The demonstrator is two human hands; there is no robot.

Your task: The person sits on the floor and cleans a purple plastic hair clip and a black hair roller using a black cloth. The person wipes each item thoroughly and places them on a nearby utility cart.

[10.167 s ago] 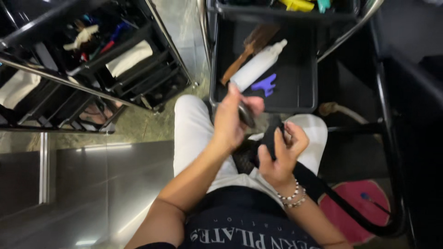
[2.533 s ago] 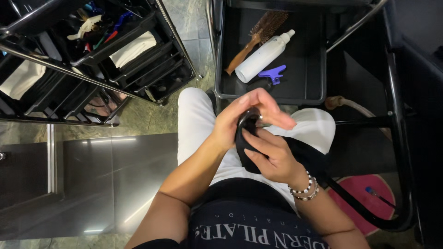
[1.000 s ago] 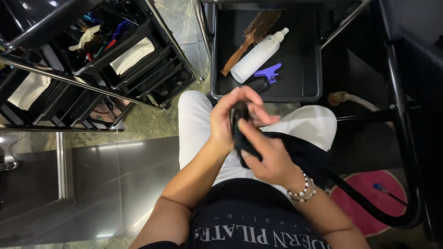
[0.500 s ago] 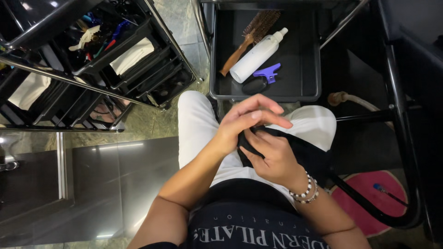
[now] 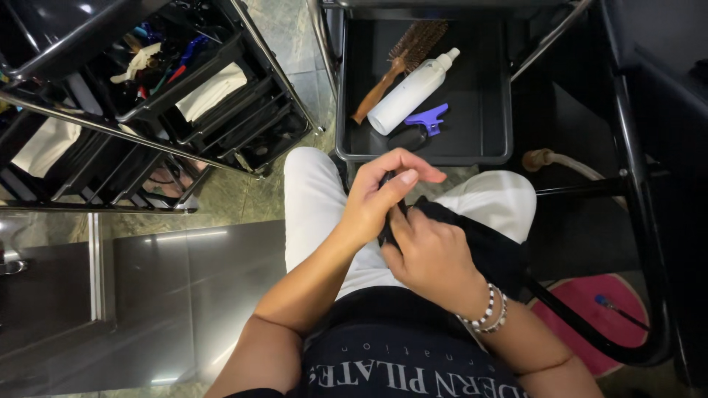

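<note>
I sit with both hands over my lap, on white trousers (image 5: 317, 206). My left hand (image 5: 383, 193) curls over the top of a black corded tool (image 5: 389, 225), thumb and fingers closed on it. My right hand (image 5: 430, 254), with bead bracelets at the wrist, presses a black cloth (image 5: 490, 247) against the same tool from below. Most of the tool is hidden by the two hands. Its thick black cord (image 5: 590, 335) runs off to the lower right.
A black tray (image 5: 487, 110) ahead of my knees holds a round hairbrush (image 5: 402, 59), a white spray bottle (image 5: 409, 92) and a purple clip (image 5: 428, 118). A black drawer trolley (image 5: 192, 110) with clips and white towels stands left. A chrome frame and a pink mat (image 5: 590, 309) lie right.
Ten seconds ago my hands were apart, each holding a dark piece. Since then they closed together on the tool, and in the last second my left hand has shifted slightly over it.
</note>
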